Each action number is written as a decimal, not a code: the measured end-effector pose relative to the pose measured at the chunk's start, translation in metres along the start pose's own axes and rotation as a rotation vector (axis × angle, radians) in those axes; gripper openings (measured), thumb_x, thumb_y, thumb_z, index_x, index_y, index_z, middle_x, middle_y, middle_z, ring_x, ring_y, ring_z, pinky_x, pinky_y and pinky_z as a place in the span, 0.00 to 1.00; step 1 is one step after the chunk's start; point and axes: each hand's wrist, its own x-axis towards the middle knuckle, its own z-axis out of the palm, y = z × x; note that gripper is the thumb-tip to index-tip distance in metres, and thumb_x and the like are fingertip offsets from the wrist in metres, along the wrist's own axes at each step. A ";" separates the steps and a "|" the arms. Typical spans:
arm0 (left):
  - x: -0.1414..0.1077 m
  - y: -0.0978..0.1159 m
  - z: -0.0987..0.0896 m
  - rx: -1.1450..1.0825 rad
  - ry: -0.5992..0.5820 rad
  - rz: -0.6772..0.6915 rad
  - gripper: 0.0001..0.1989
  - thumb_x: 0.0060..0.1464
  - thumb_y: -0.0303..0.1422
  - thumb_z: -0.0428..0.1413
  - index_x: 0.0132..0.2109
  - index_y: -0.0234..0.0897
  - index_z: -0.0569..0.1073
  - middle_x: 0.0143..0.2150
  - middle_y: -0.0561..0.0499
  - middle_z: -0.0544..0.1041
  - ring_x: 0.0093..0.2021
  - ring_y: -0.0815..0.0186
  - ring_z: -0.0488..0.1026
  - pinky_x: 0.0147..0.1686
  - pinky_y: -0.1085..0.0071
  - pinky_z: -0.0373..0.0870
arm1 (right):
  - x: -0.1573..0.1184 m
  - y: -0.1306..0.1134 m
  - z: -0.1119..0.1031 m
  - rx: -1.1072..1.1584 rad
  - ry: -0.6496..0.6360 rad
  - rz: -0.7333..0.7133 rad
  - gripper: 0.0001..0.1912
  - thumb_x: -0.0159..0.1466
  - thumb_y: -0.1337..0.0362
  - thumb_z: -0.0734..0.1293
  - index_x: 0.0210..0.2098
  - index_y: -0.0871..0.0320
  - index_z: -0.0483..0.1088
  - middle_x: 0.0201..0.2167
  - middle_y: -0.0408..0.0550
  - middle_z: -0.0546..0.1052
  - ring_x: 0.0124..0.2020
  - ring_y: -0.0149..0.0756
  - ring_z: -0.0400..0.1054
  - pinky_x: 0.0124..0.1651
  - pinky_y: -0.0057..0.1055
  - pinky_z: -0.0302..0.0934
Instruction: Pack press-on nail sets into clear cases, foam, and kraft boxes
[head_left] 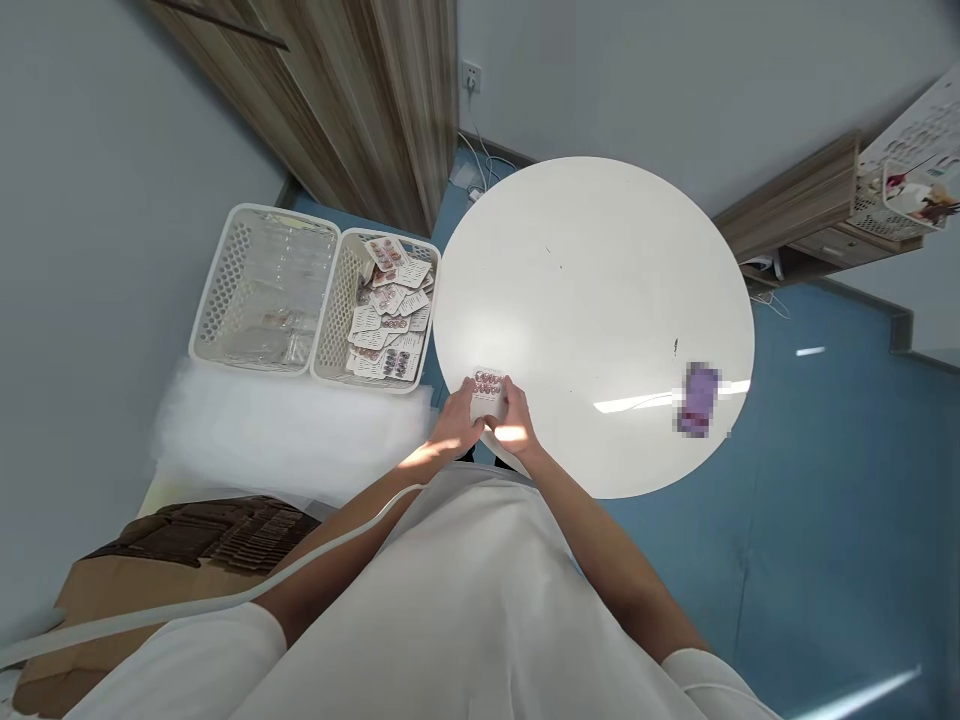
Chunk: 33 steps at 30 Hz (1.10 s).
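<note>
Between my two hands is a small white card of what look like press-on nails (488,383), with two rows of shiny reddish pieces showing near its top. My left hand (456,418) is closed on the card's left edge. On the opposite edge, my right hand (515,422) grips it too, and both thumbs meet near the bottom. The card is at the near left rim of the round white table (585,280). To the left, a white basket (327,345) holds a heap of similar printed cards in several colours.
Beside the card basket, another white basket (210,320) contains clear plastic packages. White foam or film sheeting (292,420) lies below them, near a cardboard box (127,590). A blurred purple object (699,400) rests at the table's right. A pale cable (315,565) crosses my left arm.
</note>
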 end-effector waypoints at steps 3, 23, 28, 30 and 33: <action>-0.004 -0.003 0.001 -0.119 -0.021 -0.092 0.36 0.46 0.31 0.52 0.62 0.37 0.49 0.62 0.41 0.54 0.60 0.53 0.54 0.54 0.58 0.58 | -0.008 0.004 0.005 0.102 0.024 0.084 0.43 0.47 0.66 0.69 0.59 0.54 0.49 0.55 0.55 0.58 0.52 0.44 0.58 0.51 0.42 0.58; 0.033 -0.004 -0.028 -0.212 0.025 -0.102 0.35 0.48 0.27 0.48 0.62 0.44 0.46 0.63 0.48 0.52 0.62 0.60 0.51 0.58 0.59 0.53 | 0.033 -0.027 0.031 0.399 0.057 0.112 0.36 0.52 0.66 0.64 0.58 0.54 0.49 0.57 0.51 0.59 0.56 0.36 0.57 0.59 0.38 0.52; 0.032 -0.003 -0.030 -0.171 -0.017 -0.062 0.35 0.49 0.28 0.48 0.63 0.42 0.44 0.64 0.46 0.49 0.62 0.60 0.50 0.59 0.58 0.52 | 0.032 -0.020 0.028 0.337 0.028 0.039 0.36 0.52 0.66 0.65 0.58 0.53 0.48 0.57 0.52 0.59 0.55 0.35 0.58 0.58 0.39 0.53; 0.031 -0.003 -0.029 -0.149 -0.026 -0.040 0.35 0.49 0.28 0.48 0.63 0.41 0.43 0.64 0.46 0.48 0.62 0.59 0.49 0.59 0.58 0.52 | 0.031 -0.018 0.027 0.298 0.020 0.000 0.36 0.52 0.67 0.65 0.58 0.53 0.48 0.57 0.52 0.59 0.55 0.36 0.58 0.58 0.39 0.54; 0.029 -0.004 -0.030 -0.128 -0.039 0.005 0.35 0.50 0.28 0.48 0.63 0.41 0.42 0.65 0.45 0.46 0.63 0.59 0.46 0.59 0.58 0.50 | 0.029 -0.018 0.026 0.240 0.007 -0.040 0.36 0.52 0.68 0.64 0.58 0.53 0.49 0.57 0.52 0.59 0.54 0.36 0.58 0.58 0.40 0.55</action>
